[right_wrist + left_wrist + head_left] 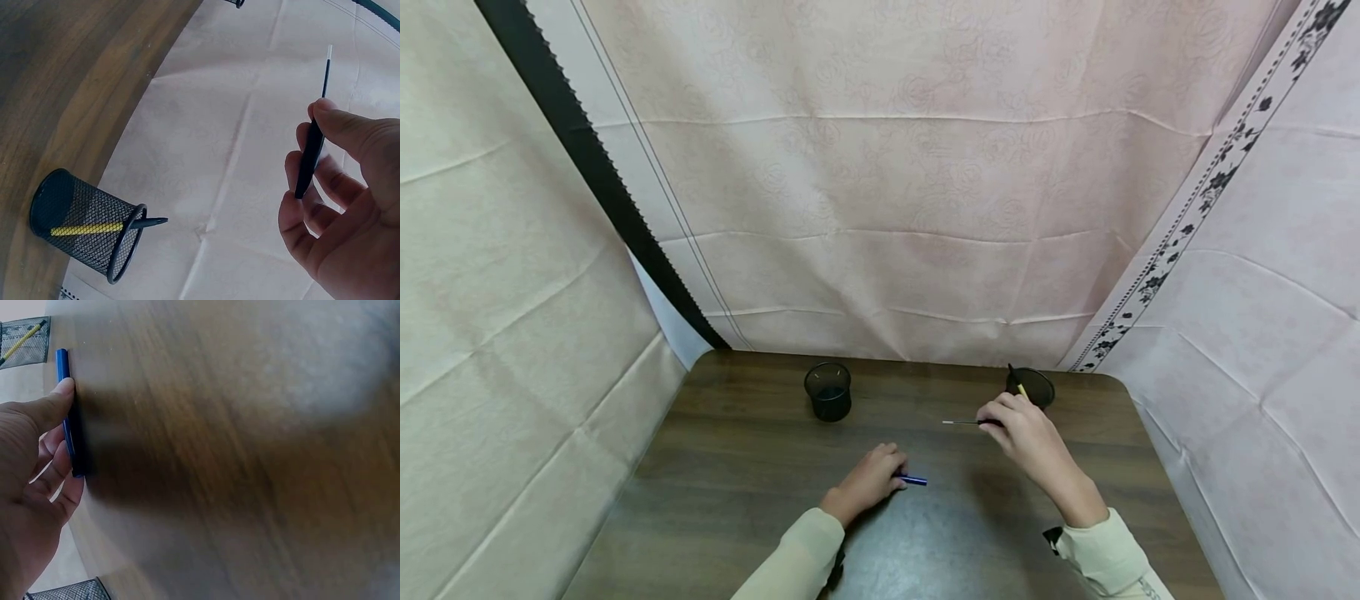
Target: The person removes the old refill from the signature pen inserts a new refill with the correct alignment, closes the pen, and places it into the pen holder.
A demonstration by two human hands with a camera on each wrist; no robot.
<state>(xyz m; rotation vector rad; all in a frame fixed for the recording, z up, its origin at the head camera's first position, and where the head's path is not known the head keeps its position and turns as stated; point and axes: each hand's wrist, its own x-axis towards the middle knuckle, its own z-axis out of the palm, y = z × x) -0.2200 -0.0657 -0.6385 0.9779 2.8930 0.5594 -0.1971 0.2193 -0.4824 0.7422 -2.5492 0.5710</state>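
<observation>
Pinched between thumb and curled fingers of the right hand (pixel 1017 427): a slim black tool (pixel 310 156). Mostly covered by the fingers in the head view, with only a thin shaft in sight left of the grip; nearly whole in the right wrist view, from tapered handle to narrow shaft and pale, clear tip.

Held between thumb and fingers of the left hand (pixel 867 481): a blue pen (pixel 67 431). From the head, just a short blue end right of that grip; from the left wrist, most of the length. Touching the wooden table (pixel 737 500) or just above: cannot tell.

Just beyond the right grip, on the table: a dark cup (pixel 87 247) containing a yellow-and-black pen (pixel 151 222), black end poking past the rim. Clearly wire mesh in the wrist views, almost solid-looking from the head.

Ahead and slightly left of the left grip: a second cup (pixel 831 408), complete only in the head view, cut off in both wrist views.

Farthest from both grips: creased pale cloth (pixel 910 175), faintly rose-patterned in the head view.
</observation>
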